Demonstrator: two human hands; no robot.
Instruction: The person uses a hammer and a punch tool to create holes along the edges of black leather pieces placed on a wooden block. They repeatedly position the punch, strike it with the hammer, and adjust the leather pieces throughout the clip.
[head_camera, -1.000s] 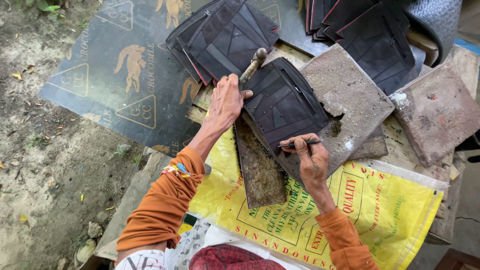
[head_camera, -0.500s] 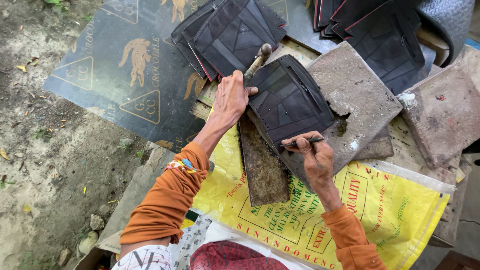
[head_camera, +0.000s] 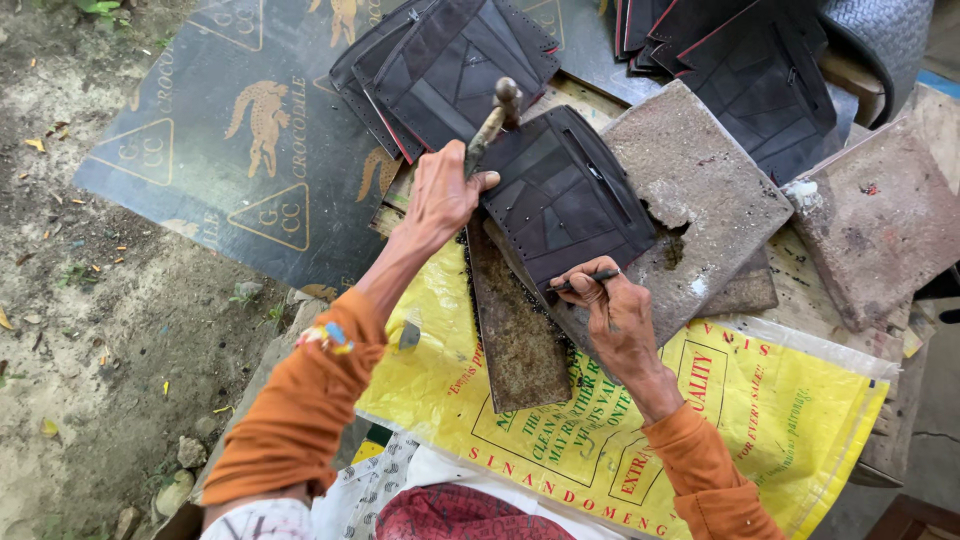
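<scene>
Hands apart: left hand (head_camera: 440, 195) raised, gripping hammer (head_camera: 492, 120); right hand (head_camera: 610, 310) pinching punch (head_camera: 588, 281) on black panel (head_camera: 560, 195).

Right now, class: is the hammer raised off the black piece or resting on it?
Raised. The left hand holds the hammer tilted up, its head clear above the black piece; the right hand holds a thin punch at that piece's edge.

Yellow woven sack (head_camera: 760, 410), reddish stone slab (head_camera: 880, 225), dirt ground (head_camera: 90, 330).

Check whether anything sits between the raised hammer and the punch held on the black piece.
Nothing visible does. The left hand holds the hammer raised above the black piece; the right hand holds the punch at its near edge, open space between them.
</scene>
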